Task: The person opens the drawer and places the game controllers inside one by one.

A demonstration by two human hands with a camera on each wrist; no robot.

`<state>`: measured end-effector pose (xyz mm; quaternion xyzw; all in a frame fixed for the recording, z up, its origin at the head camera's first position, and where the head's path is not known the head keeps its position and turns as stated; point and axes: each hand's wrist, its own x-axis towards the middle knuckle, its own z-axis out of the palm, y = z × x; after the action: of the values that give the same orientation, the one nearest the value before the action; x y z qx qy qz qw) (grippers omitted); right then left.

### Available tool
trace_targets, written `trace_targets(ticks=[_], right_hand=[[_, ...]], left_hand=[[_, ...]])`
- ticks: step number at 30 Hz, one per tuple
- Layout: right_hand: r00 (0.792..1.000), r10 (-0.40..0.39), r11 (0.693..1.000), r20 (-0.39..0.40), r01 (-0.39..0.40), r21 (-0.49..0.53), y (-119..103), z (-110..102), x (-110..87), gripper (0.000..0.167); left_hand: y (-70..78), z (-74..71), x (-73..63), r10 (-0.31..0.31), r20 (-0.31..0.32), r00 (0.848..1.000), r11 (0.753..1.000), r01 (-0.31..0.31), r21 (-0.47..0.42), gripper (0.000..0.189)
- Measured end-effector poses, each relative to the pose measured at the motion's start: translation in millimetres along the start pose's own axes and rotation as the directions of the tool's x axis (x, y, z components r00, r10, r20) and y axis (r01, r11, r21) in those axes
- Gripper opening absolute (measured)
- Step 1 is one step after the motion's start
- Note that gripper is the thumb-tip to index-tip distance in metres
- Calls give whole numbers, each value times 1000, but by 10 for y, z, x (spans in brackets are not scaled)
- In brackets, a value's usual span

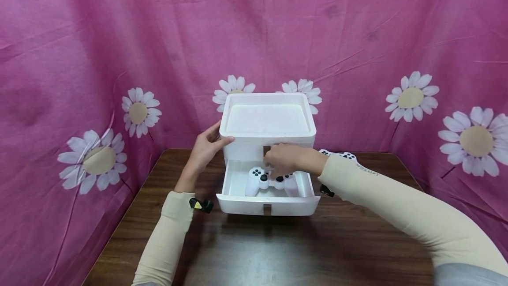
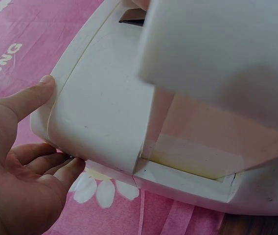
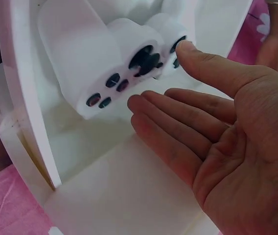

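A white two-drawer unit stands on the table, its lower drawer pulled out and its upper one closed. My left hand grips the unit's left side; in the left wrist view the thumb presses the front corner and the fingers bend against the side. Inside the lower drawer lies a white game controller with black sticks and buttons. Over it reaches my right hand, holding nothing. The right wrist view shows its fingers extended close to the controller, with the thumb apart from them.
A second white game controller lies on the table right of the unit, partly covered by my right forearm. The brown wooden table ends against a pink flowered cloth behind and at both sides.
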<state>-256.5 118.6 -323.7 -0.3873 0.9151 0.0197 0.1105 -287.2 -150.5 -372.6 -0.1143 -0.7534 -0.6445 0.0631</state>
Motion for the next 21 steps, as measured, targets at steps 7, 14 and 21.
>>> trace_targets(ticks=[7,14,21], right_hand=[[985,-113,993,-133,110,-29,59,-60,-147,21],[937,-209,977,-279,209,-31,162,-30,-303,23],[910,-213,975,-356,223,-14,180,10,-443,22]], left_hand=[[3,-1,-4,-1,6,1000,1000,1,-1,81],[8,10,7,-8,10,1000,1000,8,-9,81],[6,2,-6,-17,4,1000,1000,17,2,82]])
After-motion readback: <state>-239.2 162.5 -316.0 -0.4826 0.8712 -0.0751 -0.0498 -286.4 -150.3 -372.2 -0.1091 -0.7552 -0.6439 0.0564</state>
